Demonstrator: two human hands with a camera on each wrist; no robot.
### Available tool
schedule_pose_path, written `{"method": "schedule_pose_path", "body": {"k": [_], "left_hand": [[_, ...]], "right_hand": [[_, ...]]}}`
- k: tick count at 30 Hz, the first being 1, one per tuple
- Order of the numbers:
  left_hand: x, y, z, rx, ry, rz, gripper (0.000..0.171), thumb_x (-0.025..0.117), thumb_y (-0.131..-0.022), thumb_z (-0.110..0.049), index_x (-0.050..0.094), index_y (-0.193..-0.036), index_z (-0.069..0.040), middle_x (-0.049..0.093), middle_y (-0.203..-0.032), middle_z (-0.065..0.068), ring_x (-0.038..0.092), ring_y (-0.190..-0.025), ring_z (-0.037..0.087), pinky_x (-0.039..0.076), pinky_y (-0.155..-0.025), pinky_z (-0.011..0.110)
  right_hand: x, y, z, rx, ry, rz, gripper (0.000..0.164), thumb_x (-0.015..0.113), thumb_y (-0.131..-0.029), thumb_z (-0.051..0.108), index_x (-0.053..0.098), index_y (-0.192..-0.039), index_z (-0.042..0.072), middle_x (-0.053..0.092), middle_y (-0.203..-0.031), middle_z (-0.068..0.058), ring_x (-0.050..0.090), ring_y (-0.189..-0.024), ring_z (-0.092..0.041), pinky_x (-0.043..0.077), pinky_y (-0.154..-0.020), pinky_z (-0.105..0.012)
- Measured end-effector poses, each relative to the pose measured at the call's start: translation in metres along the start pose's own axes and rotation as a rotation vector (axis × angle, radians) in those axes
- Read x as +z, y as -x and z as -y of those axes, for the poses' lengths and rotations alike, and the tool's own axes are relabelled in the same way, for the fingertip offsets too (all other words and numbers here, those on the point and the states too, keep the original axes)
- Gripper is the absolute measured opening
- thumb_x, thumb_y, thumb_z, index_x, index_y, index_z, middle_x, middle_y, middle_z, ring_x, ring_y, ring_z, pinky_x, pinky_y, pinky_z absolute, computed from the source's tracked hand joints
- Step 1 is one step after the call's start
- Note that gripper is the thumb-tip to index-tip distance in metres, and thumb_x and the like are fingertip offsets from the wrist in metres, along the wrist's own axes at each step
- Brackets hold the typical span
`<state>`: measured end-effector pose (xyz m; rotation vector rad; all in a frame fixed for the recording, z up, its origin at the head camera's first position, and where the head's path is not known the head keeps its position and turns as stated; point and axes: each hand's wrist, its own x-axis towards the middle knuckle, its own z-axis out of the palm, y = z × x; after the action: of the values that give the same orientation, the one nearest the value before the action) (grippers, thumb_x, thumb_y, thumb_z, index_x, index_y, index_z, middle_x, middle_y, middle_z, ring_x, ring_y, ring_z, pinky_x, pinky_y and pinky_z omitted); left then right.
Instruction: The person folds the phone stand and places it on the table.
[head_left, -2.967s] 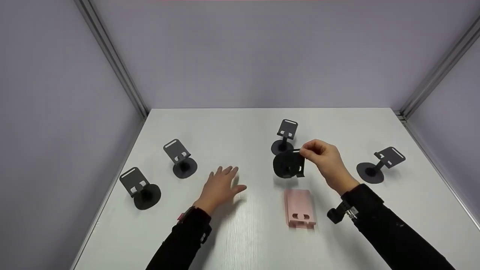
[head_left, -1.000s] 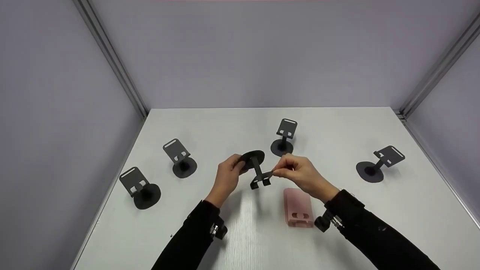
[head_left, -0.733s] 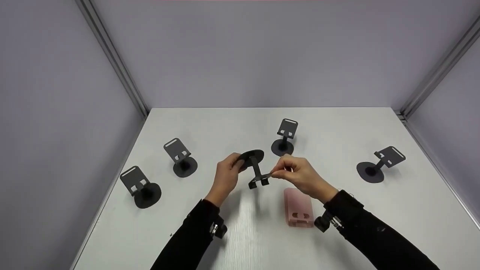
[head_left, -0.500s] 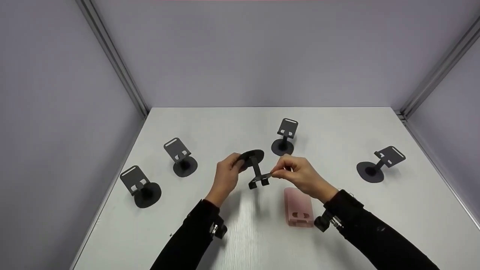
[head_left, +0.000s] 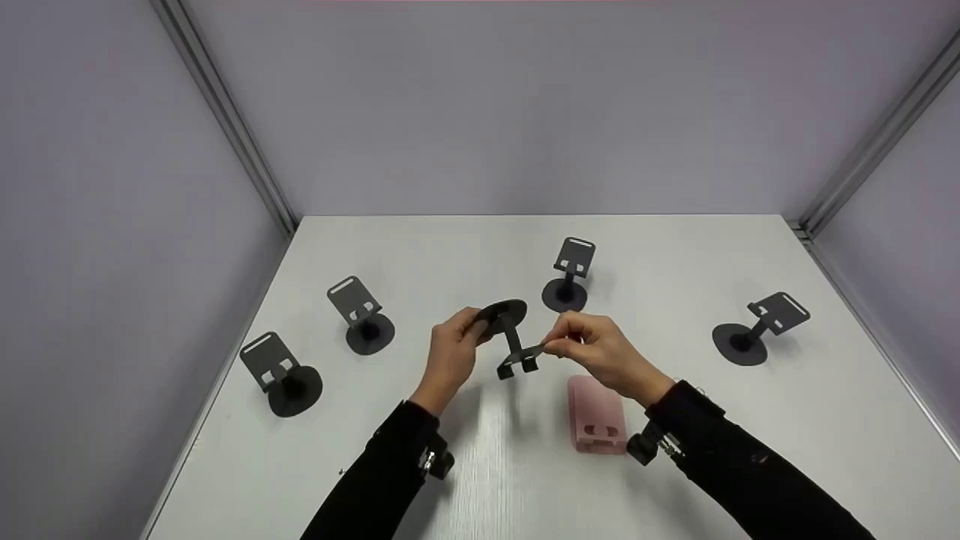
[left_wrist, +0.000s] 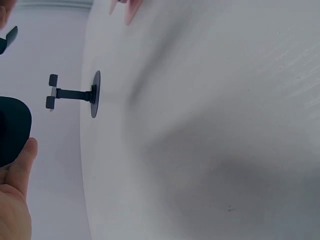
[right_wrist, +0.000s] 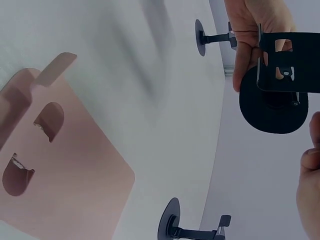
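Steadiness matters — left hand point(head_left: 450, 352) grips the black stand point(head_left: 512, 333) by its base point(head_left: 504, 308), right hand point(head_left: 600, 351) pinches its plate point(right_wrist: 307, 61) — gentle pressure seems best.

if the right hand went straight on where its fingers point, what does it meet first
The black stand, which the right hand is pinching. Beyond it, the left hand, gripping the same stand, probably comes next, though depth is hard to judge.
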<state>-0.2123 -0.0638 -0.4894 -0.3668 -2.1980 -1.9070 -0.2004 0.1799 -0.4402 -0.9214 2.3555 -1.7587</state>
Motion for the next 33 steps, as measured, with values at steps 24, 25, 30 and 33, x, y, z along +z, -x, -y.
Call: {"method": "schedule_pose_path", "body": {"k": [24,25,30,33], "left_hand": [[0.0028,0.0018,-0.0023,0.068,-0.061,-0.019,0.012,0.061,-0.099,0.002,0.071,-0.103,0.005,0.074,-0.1,0.019,0.074,-0.095,0.033,0.061,-0.086,0.036],[0.0029,0.0021,-0.0028,0.074,-0.064,-0.016,0.012,0.061,-0.099,0.002,0.071,-0.102,0.005,0.074,-0.099,0.019,0.074,-0.094,0.032,0.061,-0.086,0.035],[0.0041,0.0028,-0.004,0.115,-0.123,-0.01,0.011,0.061,-0.099,0.001,0.072,-0.099,0.003,0.076,-0.096,0.015,0.075,-0.09,0.029,0.061,-0.083,0.033],[0.0047,0.003,-0.0046,0.137,-0.161,-0.007,0.011,0.061,-0.099,0.001,0.072,-0.099,0.002,0.076,-0.096,0.013,0.075,-0.09,0.027,0.061,-0.082,0.032]], "right_hand": [[0.0019,-0.0016,0.0013,0.057,-0.012,-0.026,0.01,0.071,-0.095,0.006,0.067,-0.086,0.002,0.058,-0.079,0.0,0.049,-0.073,-0.009,0.04,-0.063,-0.021],[0.0018,-0.0016,0.0012,0.058,-0.013,-0.028,0.011,0.071,-0.095,0.006,0.067,-0.087,0.001,0.057,-0.079,-0.001,0.049,-0.073,-0.009,0.04,-0.064,-0.021],[0.0016,-0.0012,-0.0003,0.076,-0.019,-0.033,0.012,0.071,-0.096,0.009,0.067,-0.087,0.001,0.055,-0.079,-0.001,0.048,-0.072,-0.009,0.04,-0.064,-0.021],[0.0015,-0.001,-0.0014,0.084,-0.017,-0.041,0.013,0.07,-0.096,0.01,0.066,-0.087,0.002,0.054,-0.077,-0.001,0.047,-0.071,-0.009,0.039,-0.063,-0.021]]}}
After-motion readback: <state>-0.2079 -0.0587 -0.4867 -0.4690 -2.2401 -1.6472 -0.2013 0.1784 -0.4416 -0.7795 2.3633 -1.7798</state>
